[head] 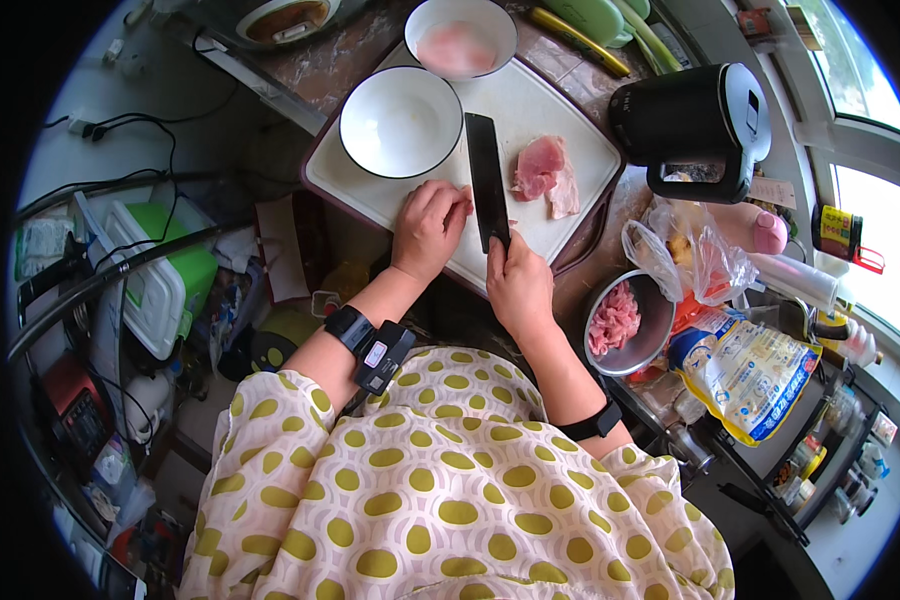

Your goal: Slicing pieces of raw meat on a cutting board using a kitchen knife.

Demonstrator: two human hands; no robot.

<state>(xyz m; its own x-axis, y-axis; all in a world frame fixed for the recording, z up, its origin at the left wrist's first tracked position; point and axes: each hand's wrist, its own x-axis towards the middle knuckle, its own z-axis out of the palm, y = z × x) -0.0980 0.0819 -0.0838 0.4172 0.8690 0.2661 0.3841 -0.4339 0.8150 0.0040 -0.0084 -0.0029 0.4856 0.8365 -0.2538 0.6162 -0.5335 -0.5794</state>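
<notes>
A black-bladed kitchen cleaver (485, 176) stands over the white cutting board (585, 161), its handle in my right hand (520, 283). To the left of the blade, my left hand (429, 229) rests at the board's near edge with fingers curled; a bit of pinkish meat seems to be at its fingertips, mostly hidden. Right of the blade lie slices of raw meat (538, 169). An empty white enamel bowl (401, 122) sits on the board's left part, and behind it a second white bowl (461, 41) holds pale pink meat. Cut meat strips (613, 319) lie in a metal bowl (654, 322) beside my right forearm.
A black electric kettle (679, 127) stands right of the board. Near it are a clear plastic bag (690, 251) and a blue and yellow food package (746, 375). Green onion stalks (649, 37) and a gold-coloured long object (579, 41) lie at the back. Cables hang at left.
</notes>
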